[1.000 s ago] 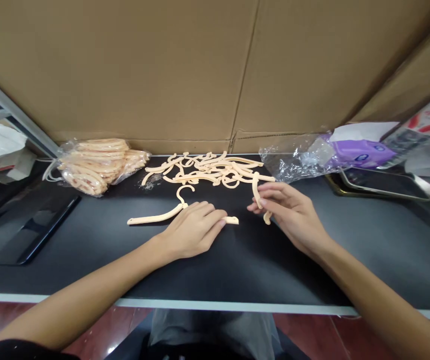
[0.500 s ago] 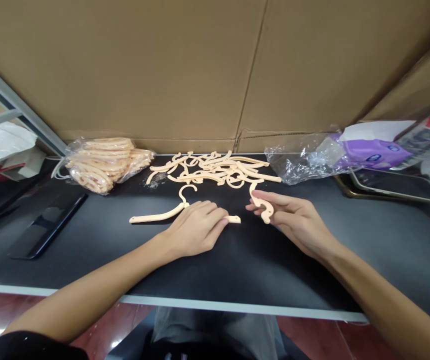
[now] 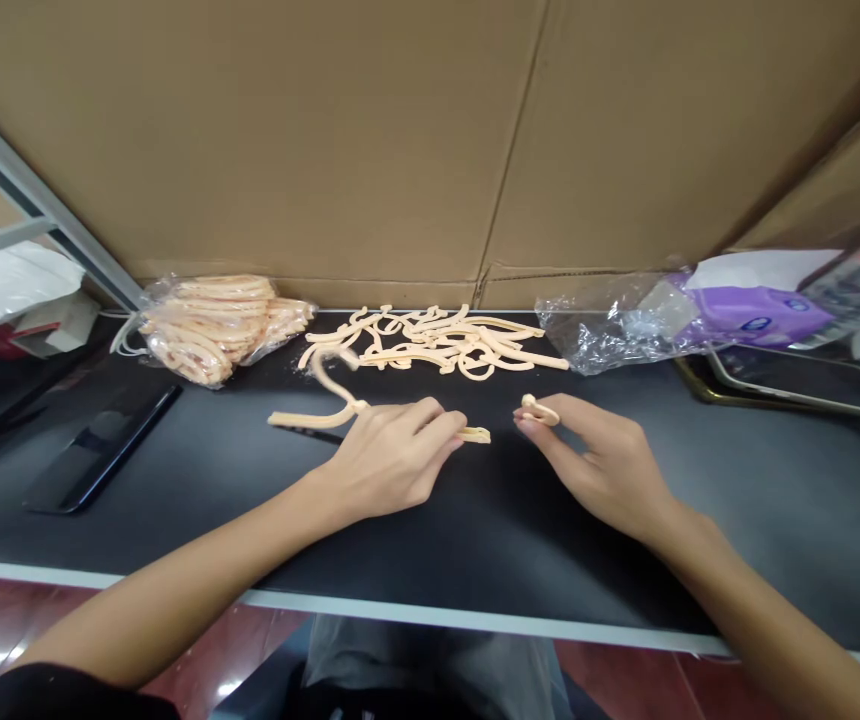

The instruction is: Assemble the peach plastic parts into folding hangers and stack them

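My left hand [image 3: 392, 455] grips a small beige plastic hanger [image 3: 325, 400] and tilts it up off the black table [image 3: 475, 530], hook raised to the left, one arm end poking out past my fingertips. My right hand [image 3: 602, 455] pinches a small beige hanger piece [image 3: 539, 408] between thumb and fingers, a short way right of the hanger's end. Behind both hands lies a loose pile of beige hanger parts [image 3: 430, 342].
A clear bag of beige hangers [image 3: 209, 325] lies at the back left. A black phone [image 3: 100, 445] rests at the left. Crumpled clear plastic [image 3: 610, 320], a purple tissue pack [image 3: 760, 310] and a dark tray [image 3: 797, 385] sit at the right. A cardboard wall [image 3: 430, 140] closes the back.
My left hand has closed on the hanger and tipped it up from lying flat. My right hand turned its beige piece end-on and moved slightly toward the hanger's end.
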Demonstrator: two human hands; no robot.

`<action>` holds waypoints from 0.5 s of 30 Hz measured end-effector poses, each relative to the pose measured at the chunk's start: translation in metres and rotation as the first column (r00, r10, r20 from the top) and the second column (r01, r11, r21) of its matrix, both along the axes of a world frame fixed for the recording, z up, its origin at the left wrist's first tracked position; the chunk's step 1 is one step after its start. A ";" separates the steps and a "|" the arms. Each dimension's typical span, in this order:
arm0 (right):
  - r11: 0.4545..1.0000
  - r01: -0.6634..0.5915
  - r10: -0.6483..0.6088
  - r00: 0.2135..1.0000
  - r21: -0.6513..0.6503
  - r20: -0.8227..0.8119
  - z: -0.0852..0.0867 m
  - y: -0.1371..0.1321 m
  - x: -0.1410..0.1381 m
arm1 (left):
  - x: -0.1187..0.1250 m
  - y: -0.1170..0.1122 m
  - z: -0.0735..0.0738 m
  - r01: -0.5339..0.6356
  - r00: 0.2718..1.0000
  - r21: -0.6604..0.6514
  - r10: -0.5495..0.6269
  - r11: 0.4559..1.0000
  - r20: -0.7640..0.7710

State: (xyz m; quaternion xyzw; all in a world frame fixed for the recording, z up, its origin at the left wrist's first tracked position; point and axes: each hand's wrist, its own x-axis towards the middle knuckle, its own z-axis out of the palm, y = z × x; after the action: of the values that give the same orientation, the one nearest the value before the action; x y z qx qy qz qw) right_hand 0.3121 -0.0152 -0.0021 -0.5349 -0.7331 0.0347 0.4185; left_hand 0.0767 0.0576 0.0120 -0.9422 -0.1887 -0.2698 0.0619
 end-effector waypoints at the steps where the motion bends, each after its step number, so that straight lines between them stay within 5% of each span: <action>1: 1.000 -0.015 0.015 1.000 -0.014 0.010 0.000 -0.001 0.000 | 0.000 0.000 0.002 -0.007 1.000 0.007 0.007 1.000 -0.007; 9: 0.973 -0.170 0.177 0.984 -0.154 0.031 0.017 0.004 -0.011 | -0.002 0.003 -0.001 -0.075 0.997 0.028 0.075 0.997 0.004; 15: 0.964 -0.153 0.173 0.982 -0.218 0.073 0.026 0.018 -0.021 | -0.001 0.002 -0.001 -0.088 0.996 0.061 0.088 0.994 0.014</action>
State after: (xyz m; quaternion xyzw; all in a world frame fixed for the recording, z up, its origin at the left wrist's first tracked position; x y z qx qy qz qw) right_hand 0.2908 0.0029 0.0234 -0.5153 -0.7852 0.1222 0.3209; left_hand 0.0755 0.0594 0.0109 -0.9291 -0.2220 -0.2778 0.1018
